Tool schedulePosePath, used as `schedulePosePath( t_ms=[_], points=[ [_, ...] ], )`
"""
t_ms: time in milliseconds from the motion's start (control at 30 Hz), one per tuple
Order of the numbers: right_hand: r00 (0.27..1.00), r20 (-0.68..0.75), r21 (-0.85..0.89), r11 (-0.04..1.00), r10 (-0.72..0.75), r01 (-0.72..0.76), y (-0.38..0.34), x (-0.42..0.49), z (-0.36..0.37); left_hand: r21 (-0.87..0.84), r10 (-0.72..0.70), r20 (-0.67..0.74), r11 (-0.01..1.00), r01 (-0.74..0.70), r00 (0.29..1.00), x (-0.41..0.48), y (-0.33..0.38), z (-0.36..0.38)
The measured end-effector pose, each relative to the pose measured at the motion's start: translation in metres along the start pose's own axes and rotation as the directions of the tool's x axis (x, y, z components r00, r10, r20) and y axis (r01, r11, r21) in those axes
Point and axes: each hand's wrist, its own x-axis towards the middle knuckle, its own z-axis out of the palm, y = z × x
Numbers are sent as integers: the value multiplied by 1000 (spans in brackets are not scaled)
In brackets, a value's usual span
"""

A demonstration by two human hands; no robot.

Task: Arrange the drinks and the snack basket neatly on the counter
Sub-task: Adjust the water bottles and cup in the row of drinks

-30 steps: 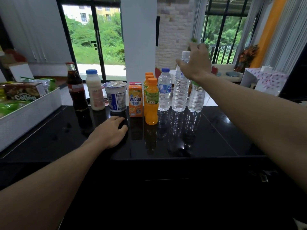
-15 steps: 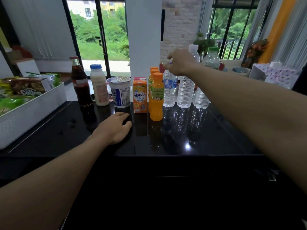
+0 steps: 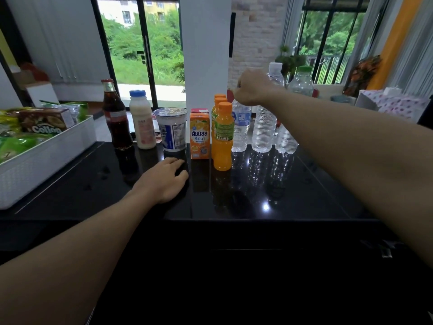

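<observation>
Though the shiny black stone counter (image 3: 316,188) has its drinks (image 3: 222,141) in a far row, the big white plastic snack basket (image 3: 46,160) at the left may need straightening. Most looks done. The right hand (image 3: 251,90) grips the top of the small clear blue-label water bottle (image 3: 241,127). The left hand (image 3: 161,181) rests flat, fingers loose.

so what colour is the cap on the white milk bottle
Blue cap on the white plastic milk bottle, seen in the head view.
</observation>
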Motion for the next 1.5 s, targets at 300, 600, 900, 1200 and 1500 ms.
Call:
schedulePosePath(
  t_ms=[300,600,900,1200,1500],
  points=[
    [998,-25,-23,998,-51,51,5,5,-2,-11,-5,4,1000,5,1000,-1,1,-1],
    [997,-37,37,997,-71,72,9,0,-3,-13,-6,2,1000,6,1000,-2,3,-2],
    [994,-58,56,994,-90,93,15,2,-3,-20,-15,6,1000,15,1000,-2,3,-2],
    [990,18,35,990,-137,137,15,0,-11,-12,-6,7,1000,6,1000,-2,3,-3],
    [993,49,-46,992,-111,114,16,1,-15,-9,-11,12,1000,11,1000,-4,6,-4]
  ],
)
